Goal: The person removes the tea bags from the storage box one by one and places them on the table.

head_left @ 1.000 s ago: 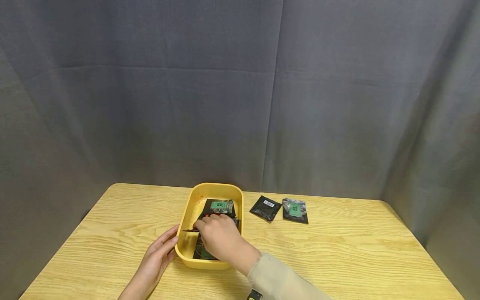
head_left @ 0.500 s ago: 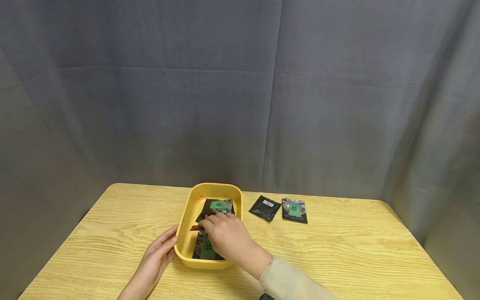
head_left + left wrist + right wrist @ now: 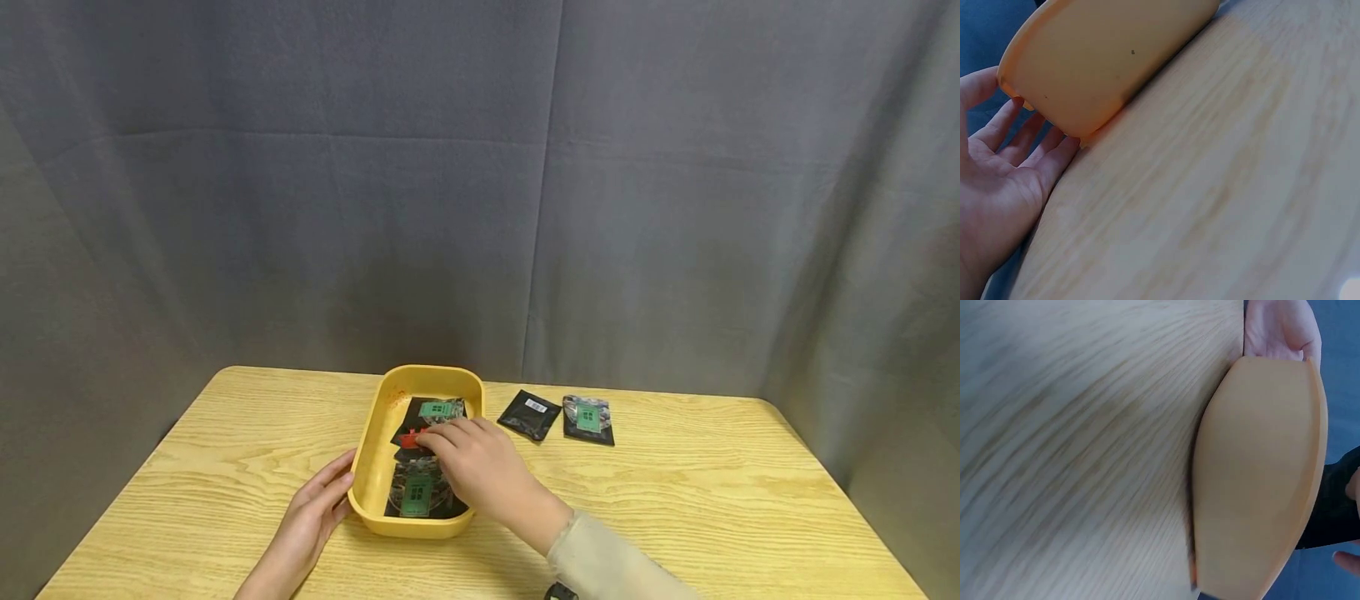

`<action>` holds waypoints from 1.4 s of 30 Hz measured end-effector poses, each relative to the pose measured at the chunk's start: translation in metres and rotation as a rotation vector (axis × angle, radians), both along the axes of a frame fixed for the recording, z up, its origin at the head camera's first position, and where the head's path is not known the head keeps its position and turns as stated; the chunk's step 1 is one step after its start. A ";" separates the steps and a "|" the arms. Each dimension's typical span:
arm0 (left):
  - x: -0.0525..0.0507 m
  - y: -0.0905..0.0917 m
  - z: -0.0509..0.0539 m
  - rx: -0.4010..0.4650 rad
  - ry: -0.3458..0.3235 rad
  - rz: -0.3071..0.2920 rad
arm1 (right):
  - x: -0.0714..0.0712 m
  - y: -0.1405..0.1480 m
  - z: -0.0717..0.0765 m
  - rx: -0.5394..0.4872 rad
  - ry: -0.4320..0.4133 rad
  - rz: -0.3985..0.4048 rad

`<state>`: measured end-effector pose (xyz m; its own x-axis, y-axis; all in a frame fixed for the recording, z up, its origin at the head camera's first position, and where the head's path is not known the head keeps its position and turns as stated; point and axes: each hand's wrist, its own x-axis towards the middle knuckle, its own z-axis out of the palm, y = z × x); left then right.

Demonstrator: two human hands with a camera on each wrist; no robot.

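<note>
My left hand (image 3: 305,521) rests its fingers on the left wall of a yellow tray (image 3: 362,492); in the left wrist view, the hand (image 3: 1007,169) has its extended fingers against the tray's outside (image 3: 1110,56). Inside the tray are black packets with green labels, one at the back (image 3: 437,409) and another in front (image 3: 417,495). Over the tray, my right hand (image 3: 487,472) pinches a black packet, largely hidden, near a red patch (image 3: 410,439). The right wrist view shows this black packet (image 3: 1333,509) above the tray's rim (image 3: 1321,434), beside the fingers.
Two more packets lie on the wooden table (image 3: 712,483) right of the tray: a black one with a white label (image 3: 530,416) and one with a green label (image 3: 588,419). A grey curtain (image 3: 420,208) hangs behind and at both sides.
My right hand has shifted to the right over the tray, uncovering more of the front packet. A dark and red strip left of its fingers has moved right too. My left hand stays put.
</note>
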<state>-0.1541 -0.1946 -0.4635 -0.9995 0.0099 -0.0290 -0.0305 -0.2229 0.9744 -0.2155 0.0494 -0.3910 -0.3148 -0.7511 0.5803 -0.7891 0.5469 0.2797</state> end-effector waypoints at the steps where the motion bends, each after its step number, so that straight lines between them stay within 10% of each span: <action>1: 0.000 0.000 0.000 0.002 0.001 0.002 | 0.000 0.003 0.000 0.000 0.006 0.002; 42: -0.001 0.002 -0.002 0.013 0.000 0.029 | -0.040 0.132 -0.020 -0.034 0.010 -0.101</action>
<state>-0.1548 -0.1928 -0.4657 -0.9994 -0.0187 -0.0292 -0.0239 -0.2364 0.9714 -0.2550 0.1810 -0.4105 -0.3820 -0.6955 0.6086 -0.7264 0.6330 0.2675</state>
